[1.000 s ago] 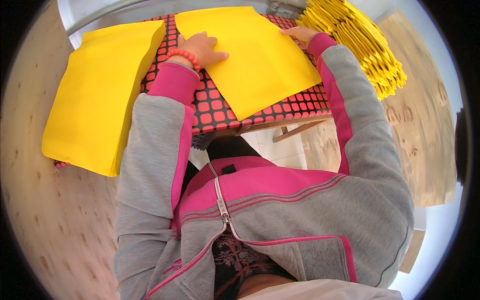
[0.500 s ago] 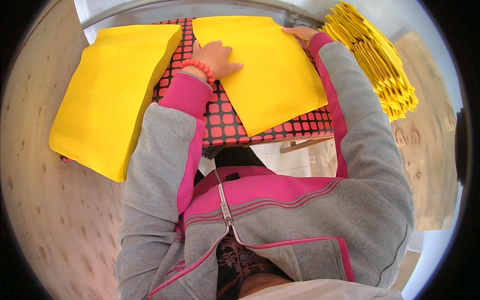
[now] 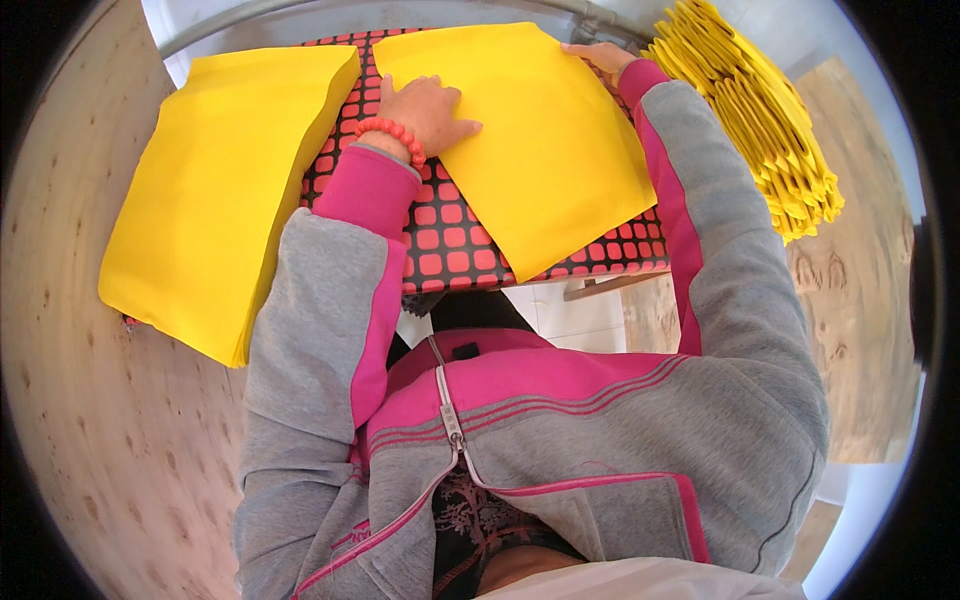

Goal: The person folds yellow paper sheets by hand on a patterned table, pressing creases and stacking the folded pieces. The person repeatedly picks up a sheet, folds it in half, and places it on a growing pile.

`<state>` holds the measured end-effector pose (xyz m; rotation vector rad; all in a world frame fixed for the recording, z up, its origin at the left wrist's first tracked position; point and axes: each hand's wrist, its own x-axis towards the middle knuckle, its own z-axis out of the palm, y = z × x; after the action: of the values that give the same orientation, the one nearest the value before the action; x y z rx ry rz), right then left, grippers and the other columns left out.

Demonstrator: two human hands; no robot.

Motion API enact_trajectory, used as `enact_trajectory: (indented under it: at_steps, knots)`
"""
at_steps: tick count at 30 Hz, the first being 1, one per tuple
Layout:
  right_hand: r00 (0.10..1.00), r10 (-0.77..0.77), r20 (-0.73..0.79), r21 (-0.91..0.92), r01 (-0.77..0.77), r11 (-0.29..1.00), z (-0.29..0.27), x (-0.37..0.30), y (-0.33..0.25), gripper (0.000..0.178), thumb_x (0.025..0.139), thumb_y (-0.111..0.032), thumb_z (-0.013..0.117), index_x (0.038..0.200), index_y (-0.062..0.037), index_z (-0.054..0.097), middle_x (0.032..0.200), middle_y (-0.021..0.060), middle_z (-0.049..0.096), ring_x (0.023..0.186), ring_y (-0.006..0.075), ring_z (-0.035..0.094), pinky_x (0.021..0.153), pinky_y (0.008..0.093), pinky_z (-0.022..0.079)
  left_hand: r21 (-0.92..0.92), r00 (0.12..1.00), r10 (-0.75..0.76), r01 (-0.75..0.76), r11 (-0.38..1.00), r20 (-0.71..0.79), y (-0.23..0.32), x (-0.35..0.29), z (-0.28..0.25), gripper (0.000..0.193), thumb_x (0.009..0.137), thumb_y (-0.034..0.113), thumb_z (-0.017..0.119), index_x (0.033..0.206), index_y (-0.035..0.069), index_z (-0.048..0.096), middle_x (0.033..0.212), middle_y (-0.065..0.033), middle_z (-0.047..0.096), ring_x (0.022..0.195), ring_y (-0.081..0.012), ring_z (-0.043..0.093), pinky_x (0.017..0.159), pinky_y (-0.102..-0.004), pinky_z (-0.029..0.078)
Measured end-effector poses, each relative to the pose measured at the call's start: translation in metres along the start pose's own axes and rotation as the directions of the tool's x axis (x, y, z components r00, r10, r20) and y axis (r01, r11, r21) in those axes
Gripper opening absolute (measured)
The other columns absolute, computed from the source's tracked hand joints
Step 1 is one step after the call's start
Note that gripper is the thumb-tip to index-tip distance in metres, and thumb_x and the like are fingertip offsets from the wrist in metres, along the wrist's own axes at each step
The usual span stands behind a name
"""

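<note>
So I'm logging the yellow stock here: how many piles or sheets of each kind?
Flat yellow stack: 1
Single yellow sheet under left hand and right hand: 1
Pile of folded yellow pieces: 1
Total: 3

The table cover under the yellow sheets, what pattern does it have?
Red squares on black, a grid pattern, on the table cover in the head view.

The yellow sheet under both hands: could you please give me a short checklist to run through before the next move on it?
1. Left hand flat on the yellow sheet: ok.
2. Right hand at the sheet's far right corner: ok; its grip cannot be told.
3. Sheet fully on the red-and-black mat: not ok, its near corner overhangs.
4. Sheet clear of the yellow stack on the left: ok.
5. Folded yellow pile on the right within reach: cannot tell.
</note>
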<state>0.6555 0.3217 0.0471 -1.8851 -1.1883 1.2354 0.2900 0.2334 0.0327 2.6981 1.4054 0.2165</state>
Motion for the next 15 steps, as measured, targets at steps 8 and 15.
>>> enact_trajectory:
  at_steps: [8, 15]
  knots:
    - [0.990, -0.001, 0.144, 0.075, -0.009, 0.997, 0.008, 0.039, -0.022, 0.042, 0.094, -0.037, 0.075, 0.115, -0.0008, 0.069, 0.103, 0.0089, 0.076, 0.086, 0.0168, 0.072, 0.078, 0.0296, 0.058, -0.021, 1.000, 0.009, -0.009, 1.000, 0.006, -0.003, -0.001, 0.001, 0.058, 0.092, 0.056, 0.059, 0.127, 0.011, 0.067, 0.129, -0.0112, 0.063, 0.126, -0.0275, 0.057, 0.108, -0.0548, 0.034]
    - [0.472, -0.851, 0.230, -0.930, 0.365, -0.048, 0.016, 0.056, -0.004, 0.040, 0.087, -0.045, 0.077, 0.106, -0.0103, 0.074, 0.096, 0.0108, 0.074, 0.084, 0.0222, 0.072, 0.075, 0.0413, 0.054, 0.038, 1.000, 0.002, -0.002, 0.999, -0.017, 0.000, -0.004, -0.004, 0.056, 0.094, 0.056, 0.058, 0.126, 0.011, 0.067, 0.128, -0.0106, 0.063, 0.127, -0.0290, 0.057, 0.112, -0.0666, 0.029]
